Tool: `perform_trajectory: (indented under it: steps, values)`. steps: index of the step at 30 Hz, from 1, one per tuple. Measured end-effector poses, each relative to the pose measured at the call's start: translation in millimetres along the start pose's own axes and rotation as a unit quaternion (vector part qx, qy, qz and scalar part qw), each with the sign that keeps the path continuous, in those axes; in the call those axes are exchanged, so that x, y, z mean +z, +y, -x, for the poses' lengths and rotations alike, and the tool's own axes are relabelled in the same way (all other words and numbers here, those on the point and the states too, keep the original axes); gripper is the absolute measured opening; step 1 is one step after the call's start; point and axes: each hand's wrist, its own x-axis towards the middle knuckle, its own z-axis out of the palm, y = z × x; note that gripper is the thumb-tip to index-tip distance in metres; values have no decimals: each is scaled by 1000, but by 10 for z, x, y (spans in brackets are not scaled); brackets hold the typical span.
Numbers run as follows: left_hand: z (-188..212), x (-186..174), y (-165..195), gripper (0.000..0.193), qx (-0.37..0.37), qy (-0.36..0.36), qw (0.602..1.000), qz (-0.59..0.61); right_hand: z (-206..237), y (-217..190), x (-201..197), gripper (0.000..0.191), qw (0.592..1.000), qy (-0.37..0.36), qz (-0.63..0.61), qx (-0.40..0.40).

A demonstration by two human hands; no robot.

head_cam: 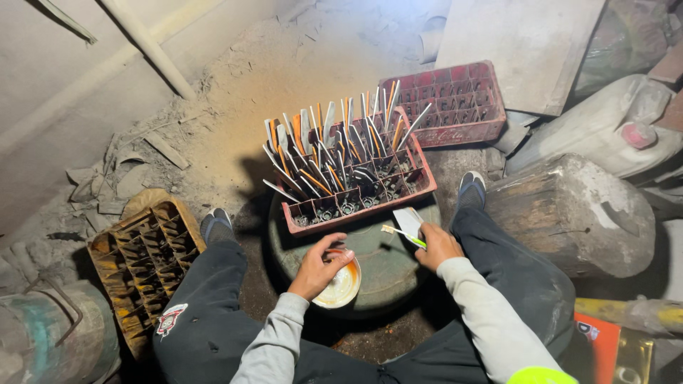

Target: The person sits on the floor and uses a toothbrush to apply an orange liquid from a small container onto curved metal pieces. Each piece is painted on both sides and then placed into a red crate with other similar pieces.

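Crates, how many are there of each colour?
Red crates: 2, one full of blades on the round stand, one empty behind it
Yellow-brown crates: 1, lying on the ground by the person's left leg
Total: 3

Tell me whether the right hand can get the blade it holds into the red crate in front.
Probably yes: the right hand holds the blade just short of the red crate, whose near cells stand open, with nothing between.

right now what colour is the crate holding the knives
Red, dusty and worn: the crate sits on the round drum; the head view shows it best.
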Motion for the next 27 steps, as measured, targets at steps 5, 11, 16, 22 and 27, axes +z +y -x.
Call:
perform_trajectory:
  steps: [5, 11, 16, 22, 27]
  values:
    - [-13, 359, -322, 29, 56, -8, 998, 26, 214, -29, 252, 25, 917, 3, -399, -14]
    - [234, 647, -248, 23, 13, 4, 989, 146, 705, -762, 523, 20, 736, -33, -656, 162]
    - [307, 460, -65, 36, 96, 17, 984, 147, 701, -1099, 418, 23, 704, -15, -687, 178]
    - [324, 173, 110, 40, 64, 6, 978, 197, 594, -912, 552, 20, 879, 89, -468, 5]
    - [383, -392, 336, 28, 73, 142, 965, 207, 639, -601, 723, 32, 978, 28, -204, 29]
